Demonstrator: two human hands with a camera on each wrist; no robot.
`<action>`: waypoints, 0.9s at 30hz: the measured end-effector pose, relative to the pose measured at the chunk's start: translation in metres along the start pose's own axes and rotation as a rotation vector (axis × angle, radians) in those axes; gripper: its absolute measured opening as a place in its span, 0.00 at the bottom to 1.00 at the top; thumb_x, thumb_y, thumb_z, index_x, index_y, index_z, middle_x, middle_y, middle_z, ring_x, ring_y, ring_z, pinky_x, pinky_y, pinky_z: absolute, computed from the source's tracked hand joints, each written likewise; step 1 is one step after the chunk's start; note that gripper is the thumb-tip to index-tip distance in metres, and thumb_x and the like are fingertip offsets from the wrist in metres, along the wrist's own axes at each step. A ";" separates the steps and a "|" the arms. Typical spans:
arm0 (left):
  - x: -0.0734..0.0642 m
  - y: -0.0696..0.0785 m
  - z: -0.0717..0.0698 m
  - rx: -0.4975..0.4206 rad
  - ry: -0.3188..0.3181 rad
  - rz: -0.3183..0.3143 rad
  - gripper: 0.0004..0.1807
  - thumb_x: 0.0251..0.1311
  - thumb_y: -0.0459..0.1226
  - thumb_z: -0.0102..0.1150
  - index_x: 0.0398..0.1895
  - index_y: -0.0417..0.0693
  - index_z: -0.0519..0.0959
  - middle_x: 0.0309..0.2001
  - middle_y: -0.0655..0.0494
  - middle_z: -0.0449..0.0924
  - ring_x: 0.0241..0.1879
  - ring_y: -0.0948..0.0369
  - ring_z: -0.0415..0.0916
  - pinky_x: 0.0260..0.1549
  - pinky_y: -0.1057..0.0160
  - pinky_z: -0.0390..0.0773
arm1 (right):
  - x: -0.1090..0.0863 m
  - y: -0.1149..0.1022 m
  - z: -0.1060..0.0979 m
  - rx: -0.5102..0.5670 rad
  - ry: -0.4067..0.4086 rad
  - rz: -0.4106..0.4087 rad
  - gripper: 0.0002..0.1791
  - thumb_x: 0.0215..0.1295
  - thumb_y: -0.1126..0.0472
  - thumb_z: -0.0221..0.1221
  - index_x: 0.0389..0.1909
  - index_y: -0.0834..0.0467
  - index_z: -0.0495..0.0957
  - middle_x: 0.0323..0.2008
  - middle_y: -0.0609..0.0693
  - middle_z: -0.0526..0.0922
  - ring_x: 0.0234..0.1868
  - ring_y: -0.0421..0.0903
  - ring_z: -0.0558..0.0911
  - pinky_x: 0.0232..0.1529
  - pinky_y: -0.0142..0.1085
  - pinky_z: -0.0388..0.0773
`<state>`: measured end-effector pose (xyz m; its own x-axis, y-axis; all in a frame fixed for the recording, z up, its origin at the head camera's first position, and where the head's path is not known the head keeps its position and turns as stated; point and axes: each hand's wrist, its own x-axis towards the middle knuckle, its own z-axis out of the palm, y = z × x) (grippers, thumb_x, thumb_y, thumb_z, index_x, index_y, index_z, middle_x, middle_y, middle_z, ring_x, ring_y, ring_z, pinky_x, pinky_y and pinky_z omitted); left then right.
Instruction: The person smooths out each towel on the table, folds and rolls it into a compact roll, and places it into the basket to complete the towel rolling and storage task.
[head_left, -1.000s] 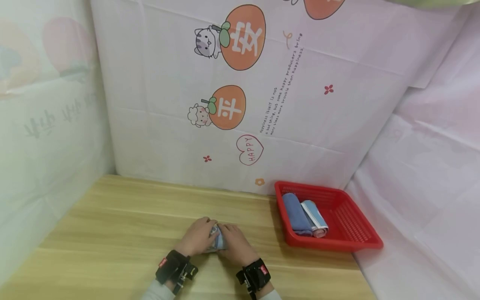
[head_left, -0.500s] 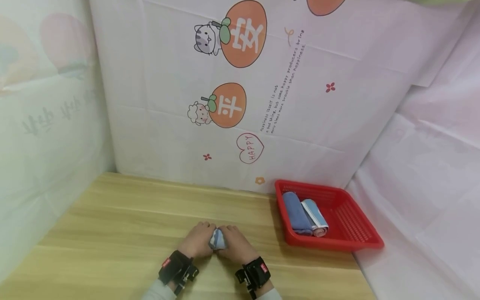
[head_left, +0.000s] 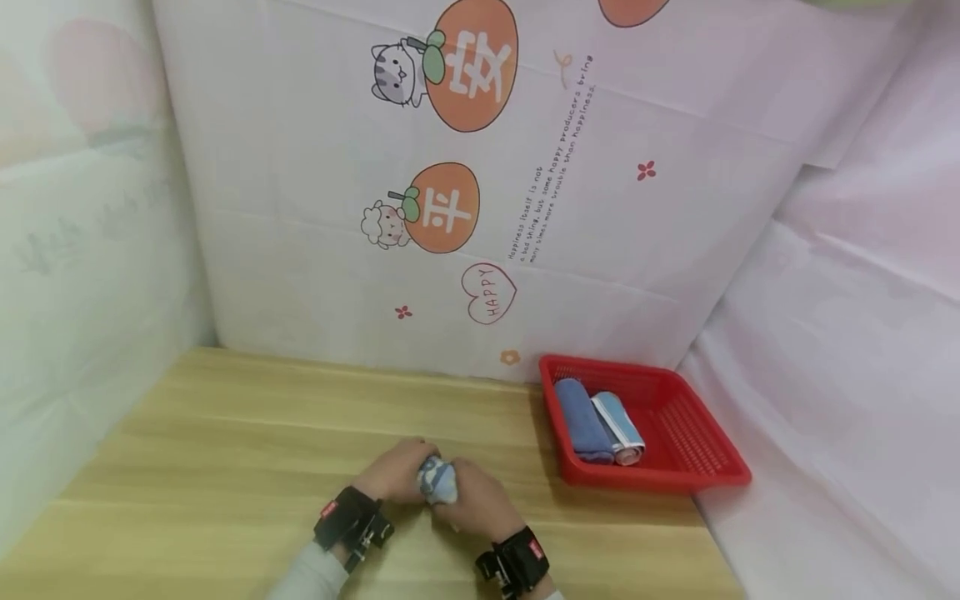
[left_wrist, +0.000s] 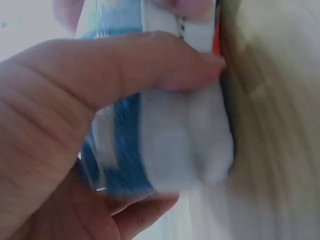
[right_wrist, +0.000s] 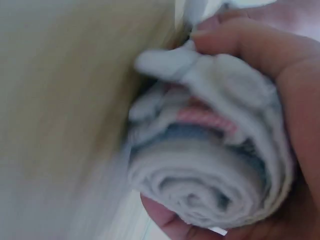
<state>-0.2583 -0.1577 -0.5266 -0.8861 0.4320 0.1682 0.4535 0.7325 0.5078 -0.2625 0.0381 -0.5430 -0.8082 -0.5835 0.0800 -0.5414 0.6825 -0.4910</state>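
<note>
A small rolled-up towel [head_left: 437, 481], white with blue patches, sits between the two hands over the middle of the table. My left hand [head_left: 397, 473] grips its left end; in the left wrist view the thumb lies across the blue-striped cloth [left_wrist: 175, 140] and fingers curl beneath. From the other side my right hand [head_left: 483, 500] grips the roll. The right wrist view shows its spiral end [right_wrist: 200, 185], with a loose fold and a pink-striped bit on top. Both wrist views are blurred, and the hands hide much of the towel.
At the right on the wooden table [head_left: 300, 408] stands a red plastic basket [head_left: 652, 477]. Inside, along its left, lie a blue rolled cloth [head_left: 581, 417] and a light-blue and white one [head_left: 618, 421]. Printed white sheets [head_left: 337, 292] wall in the back and sides.
The hands have shifted from over the towel to its sides, and more of the roll shows between them. The right hand has moved slightly nearer the body. The head view has turned slightly.
</note>
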 end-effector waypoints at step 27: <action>0.153 0.106 0.062 -0.015 -0.012 0.328 0.20 0.68 0.50 0.62 0.54 0.47 0.85 0.66 0.45 0.75 0.72 0.50 0.65 0.73 0.57 0.64 | -0.107 0.144 -0.239 -0.164 0.287 0.654 0.40 0.64 0.37 0.62 0.57 0.71 0.69 0.43 0.65 0.81 0.37 0.54 0.81 0.31 0.43 0.79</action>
<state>-0.3395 0.0187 -0.4996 -0.6920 0.6499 0.3144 0.7127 0.5458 0.4406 -0.3097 0.3040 -0.4146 -0.9948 0.0890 0.0497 0.0634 0.9221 -0.3817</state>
